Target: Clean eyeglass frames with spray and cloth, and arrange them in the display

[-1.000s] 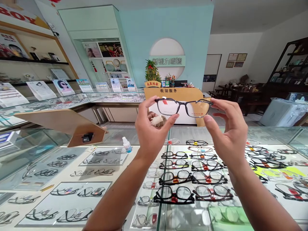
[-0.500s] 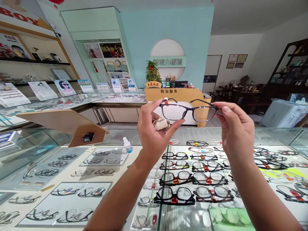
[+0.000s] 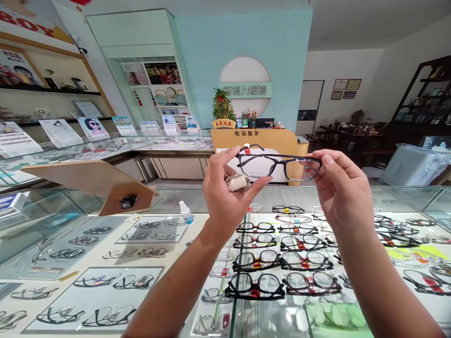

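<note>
A pair of dark-rimmed eyeglasses (image 3: 280, 162) is held up level in front of me, above the glass counter. My left hand (image 3: 225, 192) grips its left end between thumb and fingers. A crumpled beige cloth (image 3: 238, 182) is tucked in that same palm. On the upper left of the frame hangs a small red and white tag (image 3: 247, 149). At the other end, my right hand (image 3: 343, 188) pinches the right corner of the frame with thumb and forefinger. Both lenses are clear, with faint print on them.
Rows of eyeglasses (image 3: 257, 286) lie in the glass showcase (image 3: 235, 310) below my hands. To the left stand a small white bottle (image 3: 186, 212) and a tilted wooden board (image 3: 91, 183). Further back are a cashier desk (image 3: 255, 136) and a plastic-covered grey case (image 3: 412, 164).
The eyeglasses have turned a little, with the right lens slightly lower. The right temple no longer shows separately above the rim. My right hand has turned inward; my left has shifted slightly right.
</note>
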{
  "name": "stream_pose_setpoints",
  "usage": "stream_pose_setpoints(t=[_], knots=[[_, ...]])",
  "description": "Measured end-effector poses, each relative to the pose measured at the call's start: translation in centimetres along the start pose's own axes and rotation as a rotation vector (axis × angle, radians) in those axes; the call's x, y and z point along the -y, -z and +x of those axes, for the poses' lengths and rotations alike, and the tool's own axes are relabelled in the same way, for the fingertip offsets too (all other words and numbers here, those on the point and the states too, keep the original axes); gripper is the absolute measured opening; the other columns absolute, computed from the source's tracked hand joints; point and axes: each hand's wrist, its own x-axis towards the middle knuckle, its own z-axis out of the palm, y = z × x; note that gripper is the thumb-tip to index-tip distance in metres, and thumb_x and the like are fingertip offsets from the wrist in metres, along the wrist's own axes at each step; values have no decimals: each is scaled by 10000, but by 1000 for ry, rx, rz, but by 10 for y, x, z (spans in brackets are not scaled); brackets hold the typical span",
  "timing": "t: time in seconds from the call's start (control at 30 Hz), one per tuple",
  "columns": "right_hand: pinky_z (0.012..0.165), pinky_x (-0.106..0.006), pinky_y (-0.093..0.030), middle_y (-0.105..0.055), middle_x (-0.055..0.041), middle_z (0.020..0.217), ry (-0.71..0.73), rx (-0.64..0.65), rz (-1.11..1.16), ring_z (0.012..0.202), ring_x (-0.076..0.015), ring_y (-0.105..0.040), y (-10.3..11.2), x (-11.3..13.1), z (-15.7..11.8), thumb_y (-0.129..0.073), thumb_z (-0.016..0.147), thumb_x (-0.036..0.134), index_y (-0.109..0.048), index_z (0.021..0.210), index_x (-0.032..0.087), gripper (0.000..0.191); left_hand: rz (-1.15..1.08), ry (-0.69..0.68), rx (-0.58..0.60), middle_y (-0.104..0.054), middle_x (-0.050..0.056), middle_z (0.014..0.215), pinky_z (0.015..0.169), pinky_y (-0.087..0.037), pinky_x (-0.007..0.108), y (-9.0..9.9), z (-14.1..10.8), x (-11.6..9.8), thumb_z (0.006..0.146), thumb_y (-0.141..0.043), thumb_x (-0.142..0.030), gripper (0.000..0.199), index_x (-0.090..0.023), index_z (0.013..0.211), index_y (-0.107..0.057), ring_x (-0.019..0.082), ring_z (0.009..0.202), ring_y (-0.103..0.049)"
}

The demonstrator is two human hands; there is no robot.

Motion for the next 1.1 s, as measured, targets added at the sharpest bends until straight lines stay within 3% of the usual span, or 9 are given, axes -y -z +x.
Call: stream_pose_setpoints(t=[0.17, 0.37, 0.53, 0.77, 0.87, 0.97, 1.1], knots=[[979, -369, -649, -795, -17, 1037, 11, -4, -28, 954, -182, -780, 3, -4, 2, -834, 997, 419, -828, 1029, 296, 127, -40, 55, -3, -722, 98, 1339, 719, -578, 316, 0, 0, -5, 841, -985, -501, 728, -262, 1416, -609, 113, 744, -582], [999, -424, -648, -789, -29, 1018, 23, -71, -101, 986, -220, -757, 3, -6, 4, -878, 939, 501, -822, 979, 305, 207, -111, 112, 28, -738, 113, 1329, 741, -628, 338, -1, 1, -9, 871, -939, -575, 703, -256, 1382, -576, 176, 881, -736], [942, -398, -642, -766, -27, 989, 17, -85, -130, 942, -210, -733, 4, -8, 5, -871, 936, 503, -805, 952, 289, 225, -162, 158, 20, -755, 85, 1166, 707, -632, 334, -1, 2, -11, 831, -938, -665, 741, -256, 1340, -589, 197, 895, -757], [960, -391, -627, -747, -15, 946, 7, -45, -113, 961, -211, -758, 6, -10, 6, -831, 969, 488, -770, 956, 284, 213, -297, 259, 25, -795, 101, 1173, 724, -639, 328, 1, 5, -20, 800, -948, -694, 738, -254, 1263, -577, 209, 958, -783], [965, -423, -643, -768, -35, 998, 32, 6, -110, 996, -235, -777, 10, -13, 10, -717, 1022, 501, -756, 990, 288, 219, -374, 375, 19, -800, 93, 1166, 707, -626, 308, 0, 7, -20, 728, -996, -689, 771, -254, 1219, -591, 194, 925, -774], [1008, -467, -644, -793, -46, 1051, 14, 49, -82, 1056, -255, -783, 13, -15, 11, -648, 1010, 379, -774, 1025, 292, 153, -510, 587, 44, -801, 59, 1123, 630, -578, 262, 0, 10, -18, 659, -1047, -644, 775, -258, 1166, -607, 141, 792, -719], [1108, -504, -610, -828, -36, 1213, 54, 163, -209, 1230, -270, -764, 9, -17, 6, -772, 957, 294, -826, 1092, 321, 147, -824, 985, 256, -745, 10, 903, 423, -361, 199, -5, 12, -16, 696, -1003, -702, 719, -233, 1120, -660, 43, 510, -450]])
